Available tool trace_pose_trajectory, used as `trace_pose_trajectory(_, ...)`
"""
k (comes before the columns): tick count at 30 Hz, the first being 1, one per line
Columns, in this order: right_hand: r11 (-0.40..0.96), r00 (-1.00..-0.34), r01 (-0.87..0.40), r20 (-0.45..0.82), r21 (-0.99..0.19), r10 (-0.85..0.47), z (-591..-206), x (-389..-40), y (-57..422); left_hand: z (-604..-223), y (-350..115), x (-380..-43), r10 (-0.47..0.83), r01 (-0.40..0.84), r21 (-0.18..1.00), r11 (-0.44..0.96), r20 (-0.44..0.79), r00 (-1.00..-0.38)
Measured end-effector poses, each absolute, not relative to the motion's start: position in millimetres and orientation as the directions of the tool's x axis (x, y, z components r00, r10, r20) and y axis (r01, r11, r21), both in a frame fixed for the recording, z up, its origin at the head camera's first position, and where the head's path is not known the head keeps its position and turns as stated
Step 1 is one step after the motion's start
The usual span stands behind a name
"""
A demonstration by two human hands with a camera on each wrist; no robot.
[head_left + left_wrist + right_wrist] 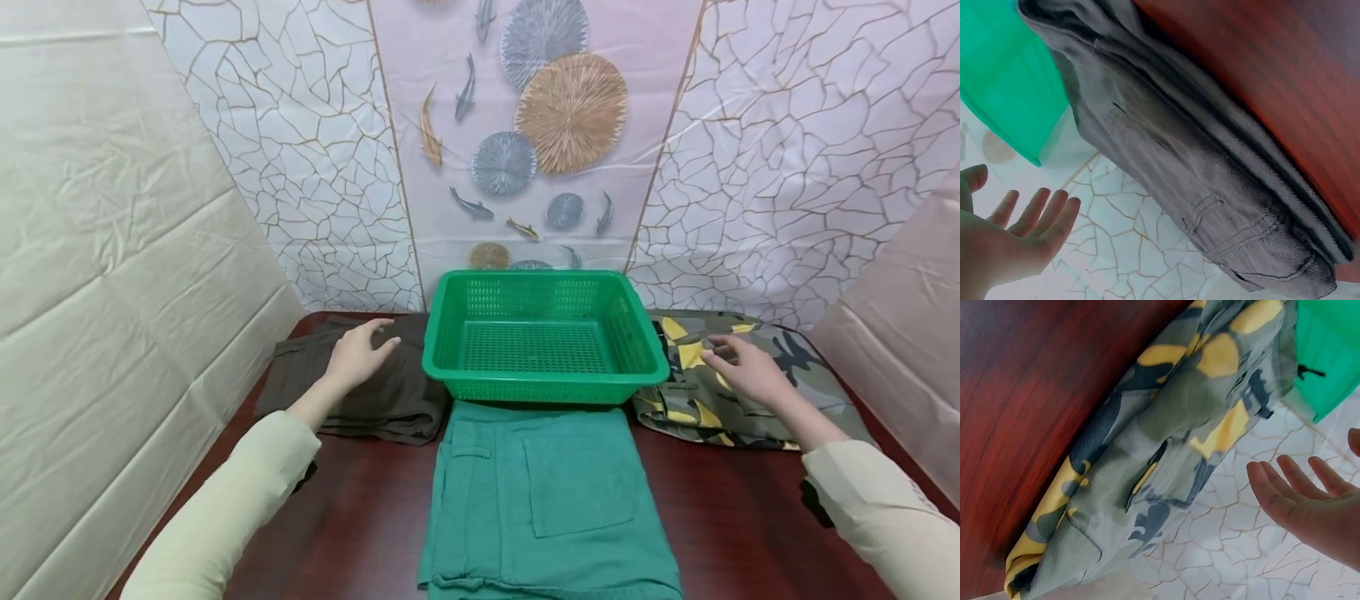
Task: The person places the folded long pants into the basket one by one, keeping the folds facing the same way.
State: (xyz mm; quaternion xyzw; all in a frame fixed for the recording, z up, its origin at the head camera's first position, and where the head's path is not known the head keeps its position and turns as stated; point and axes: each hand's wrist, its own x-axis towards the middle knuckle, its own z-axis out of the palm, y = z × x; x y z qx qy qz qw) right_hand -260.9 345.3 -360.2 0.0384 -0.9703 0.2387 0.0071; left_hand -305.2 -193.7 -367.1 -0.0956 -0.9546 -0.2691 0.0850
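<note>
My left hand (358, 354) hovers over folded dark grey-brown trousers (405, 392), its fingers loosely bent and holding nothing. In the left wrist view the same trousers (1166, 144) show a pocket slit and layered folds. Over folded camouflage trousers (750, 408) in green, grey and yellow is my right hand (750, 371), relaxed with nothing in it; the right wrist view shows their pocket (1154, 469). Between the hands stands an empty green plastic basket (547, 390). Folded teal trousers (555, 500) with a square patch pocket lie in front of it.
The dark red wooden table (352, 517) carries everything. Behind it rises a white crackle-patterned cloth (300, 133) with a pink panel of fish and round shapes. Cream cloth (105, 292) walls in the left side, and similar cloth (900, 333) the right.
</note>
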Motion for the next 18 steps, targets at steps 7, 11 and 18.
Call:
trace_pose_trajectory(7, 0.815, -0.997, -0.047, -0.024, -0.578, -0.075, -360, -238, 335, -366, -194, -280, 0.149, 0.213, 0.641, 0.737, 0.154, -0.977)
trace_pose_trajectory(11, 0.754, -0.992, 0.017, -0.103, -0.657, -0.068, -359, -228, 333, -366, -194, -266, 0.190, 0.188, 0.723, 0.665, 0.080, -0.979)
trace_pose_trajectory(18, 0.592, -0.940, 0.147, -0.298, -0.792, -0.165, -361, -215, 340, -372, -193, -249, 0.269, -0.061, 0.903, 0.424, -0.190, -0.944)
